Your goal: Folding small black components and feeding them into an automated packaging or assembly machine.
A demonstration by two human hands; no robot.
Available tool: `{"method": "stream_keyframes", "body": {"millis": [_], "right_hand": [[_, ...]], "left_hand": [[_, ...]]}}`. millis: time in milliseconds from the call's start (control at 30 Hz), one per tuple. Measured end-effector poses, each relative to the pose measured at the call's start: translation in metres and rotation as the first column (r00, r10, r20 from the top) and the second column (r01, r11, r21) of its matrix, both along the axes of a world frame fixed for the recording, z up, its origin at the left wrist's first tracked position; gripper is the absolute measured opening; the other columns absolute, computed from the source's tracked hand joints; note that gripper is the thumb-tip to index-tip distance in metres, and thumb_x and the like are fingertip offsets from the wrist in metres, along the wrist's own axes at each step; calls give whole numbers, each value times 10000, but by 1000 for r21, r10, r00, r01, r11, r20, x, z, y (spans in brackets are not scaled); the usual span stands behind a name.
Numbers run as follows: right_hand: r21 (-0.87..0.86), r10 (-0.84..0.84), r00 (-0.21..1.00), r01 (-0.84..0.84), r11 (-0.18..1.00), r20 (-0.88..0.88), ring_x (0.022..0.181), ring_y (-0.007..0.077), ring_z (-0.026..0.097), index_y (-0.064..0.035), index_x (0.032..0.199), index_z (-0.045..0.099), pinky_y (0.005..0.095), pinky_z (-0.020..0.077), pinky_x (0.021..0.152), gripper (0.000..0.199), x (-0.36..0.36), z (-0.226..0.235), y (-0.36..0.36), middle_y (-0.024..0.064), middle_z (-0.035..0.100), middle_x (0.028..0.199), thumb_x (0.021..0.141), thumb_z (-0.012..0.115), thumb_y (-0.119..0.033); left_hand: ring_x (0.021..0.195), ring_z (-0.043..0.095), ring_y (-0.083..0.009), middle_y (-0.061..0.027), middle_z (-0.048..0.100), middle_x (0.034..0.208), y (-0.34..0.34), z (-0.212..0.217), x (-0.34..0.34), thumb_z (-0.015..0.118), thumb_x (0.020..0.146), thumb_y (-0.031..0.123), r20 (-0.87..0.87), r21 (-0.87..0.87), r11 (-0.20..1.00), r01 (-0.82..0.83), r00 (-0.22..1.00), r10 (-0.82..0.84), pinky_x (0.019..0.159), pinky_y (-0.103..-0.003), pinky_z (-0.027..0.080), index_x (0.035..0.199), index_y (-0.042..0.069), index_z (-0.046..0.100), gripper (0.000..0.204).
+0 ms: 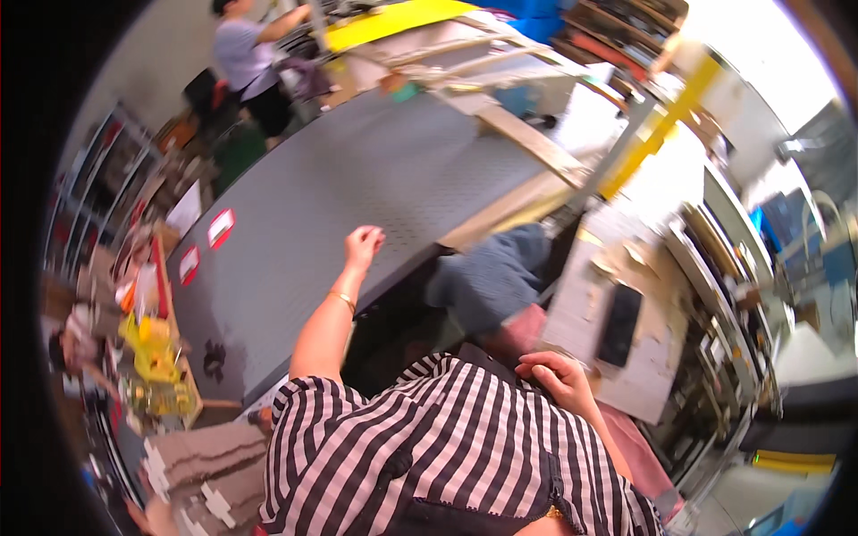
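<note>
My left hand [364,244] is held over the large grey table [295,214], near its front edge. Its fingers are curled in, and nothing shows in them. A thin gold bracelet [342,299] circles that wrist. Close to my body, my right hand [560,373] has its fingers loosely stretched out to the left, with nothing visible in it. It is beside a light work board [572,326], on which a dark phone [618,325] lies. Blue-grey cloth [500,277] hangs in a heap between the table and the board, with pink cloth [525,329] under it.
Two red-and-white labels [220,229] mark the table's left part. Wooden rails [527,146] and a yellow post [661,125] stand at the far right. Stacked brown textile pieces [210,456] lie at the near left, by yellow items [152,348]. Another person [246,58] stands at the far left.
</note>
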State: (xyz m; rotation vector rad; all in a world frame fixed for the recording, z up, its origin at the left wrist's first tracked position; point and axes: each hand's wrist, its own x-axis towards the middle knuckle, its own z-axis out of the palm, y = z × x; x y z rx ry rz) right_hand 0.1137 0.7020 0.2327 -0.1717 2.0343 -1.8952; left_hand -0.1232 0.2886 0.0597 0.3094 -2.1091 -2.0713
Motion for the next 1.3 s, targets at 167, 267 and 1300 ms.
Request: {"method": "stream_keyframes", "body": {"millis": [167,267,1300], "right_hand": [[151,319,947,-310,939,-41,931,169,668,14,1131,633,274,502,847,248,-70,7,-119,109,704,1002,938,577,-130],[391,561,802,-459,798,-204,928,241,666,-23,1137,637,322,522,825,257,-102,5,-186,123,698,971,907,612,-134],[284,-8,732,274,919,-681,978,251,638,-41,1134,639,349,487,877,270,-51,44,-14,110,676,1053,866,641,-71]], "left_hand": [[550,589,-187,-76,652,712,-305,-119,180,658,813,179,166,-790,522,-322,707,688,538,-337,487,824,21,655,159],[996,643,-339,-197,684,996,-360,-104,269,707,785,173,208,-884,378,-274,495,844,881,-398,506,1071,53,663,313],[688,601,-121,-34,655,777,122,233,62,777,781,157,-208,-679,472,562,469,-858,612,-239,480,900,51,710,173]]}}
